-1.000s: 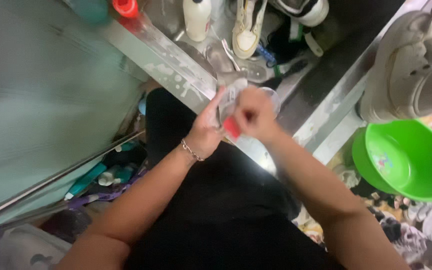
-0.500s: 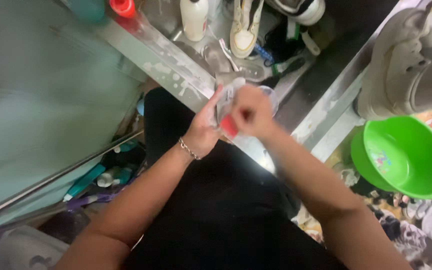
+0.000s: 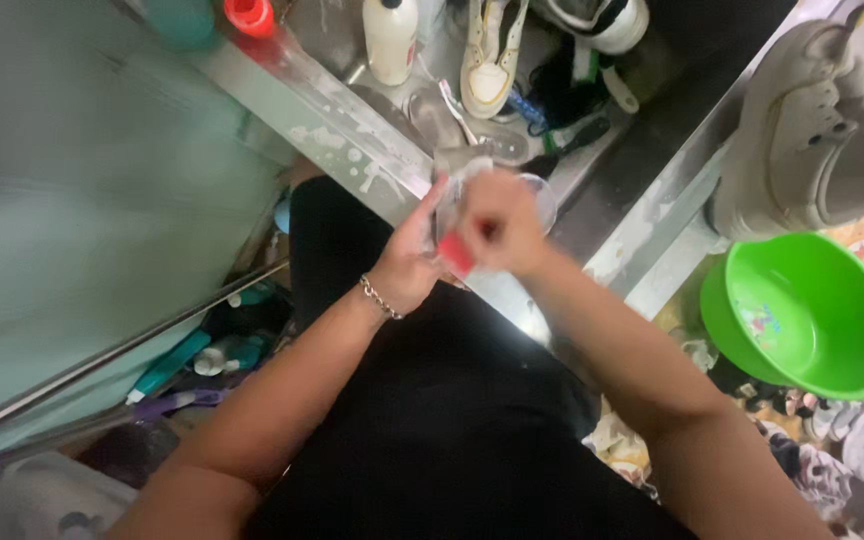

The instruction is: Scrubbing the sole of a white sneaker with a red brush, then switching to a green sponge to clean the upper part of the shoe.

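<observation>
Both my hands meet above the wet steel sink rim (image 3: pixel 347 125). My left hand (image 3: pixel 404 268), with a chain bracelet on the wrist, holds a pale, flat, translucent piece (image 3: pixel 535 192) upright; what it is I cannot tell through the blur. My right hand (image 3: pixel 500 222) is closed around a small red-handled tool (image 3: pixel 457 256) and presses it against that piece. The fingers hide the tool's working end.
In the sink lie a white shoe (image 3: pixel 487 55), a white bottle (image 3: pixel 390 35) and dark laces. A grey shoe (image 3: pixel 812 130) stands on the right ledge above a green plastic bowl (image 3: pixel 802 310). Bottles and tubes (image 3: pixel 212 355) lie low on the left.
My hands stay together at the same spot with only small shifts of the right hand against the pale piece. Both grips are unchanged.
</observation>
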